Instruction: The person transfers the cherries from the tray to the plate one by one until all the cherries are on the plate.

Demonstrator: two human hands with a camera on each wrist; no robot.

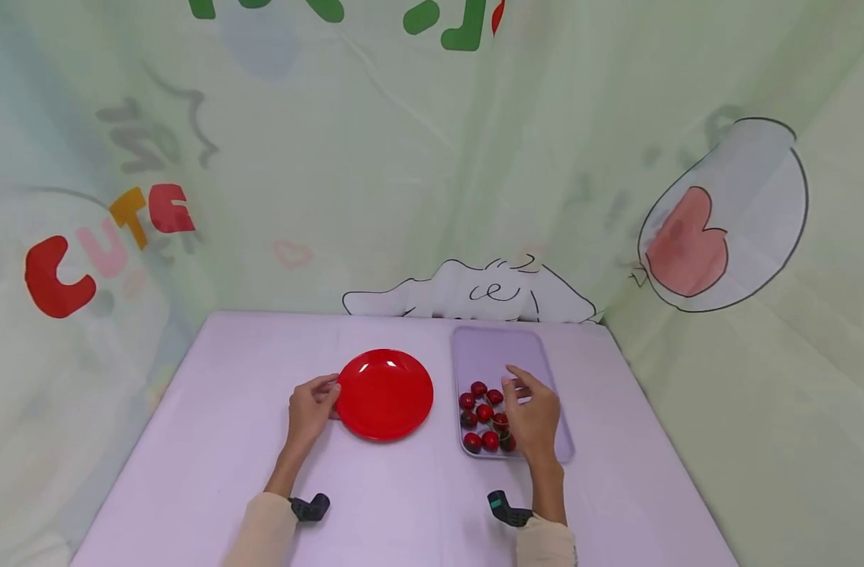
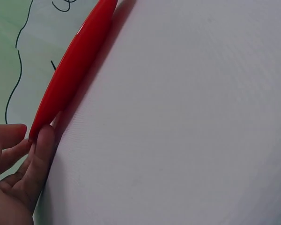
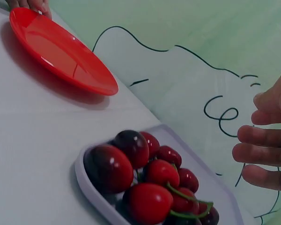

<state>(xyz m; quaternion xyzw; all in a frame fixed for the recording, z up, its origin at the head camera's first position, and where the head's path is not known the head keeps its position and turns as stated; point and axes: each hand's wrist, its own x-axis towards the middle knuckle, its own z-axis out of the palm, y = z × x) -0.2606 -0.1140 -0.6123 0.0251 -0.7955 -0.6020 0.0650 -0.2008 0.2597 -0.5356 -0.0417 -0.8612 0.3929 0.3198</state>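
Observation:
A round red plate (image 1: 385,395) (image 2: 77,65) (image 3: 63,54) is pinched at its left rim by my left hand (image 1: 311,411) (image 2: 21,180), with fingertips under the edge. Whether the plate's base touches the table cannot be told. To its right, a pale purple tray (image 1: 498,352) (image 3: 91,187) holds several dark red cherries (image 1: 484,413) (image 3: 151,202), some with green stems, grouped at its near left. My right hand (image 1: 534,413) (image 3: 271,138) hovers over the tray's right side beside the cherries, its fingers apart and slightly bent, holding nothing.
Plate and tray stand on a pale lilac table (image 1: 375,504) (image 2: 178,122) (image 3: 33,140). Behind it and at both sides hangs a light green curtain (image 1: 375,173) (image 3: 178,23) with printed letters and drawings, reaching down to the table's far edge.

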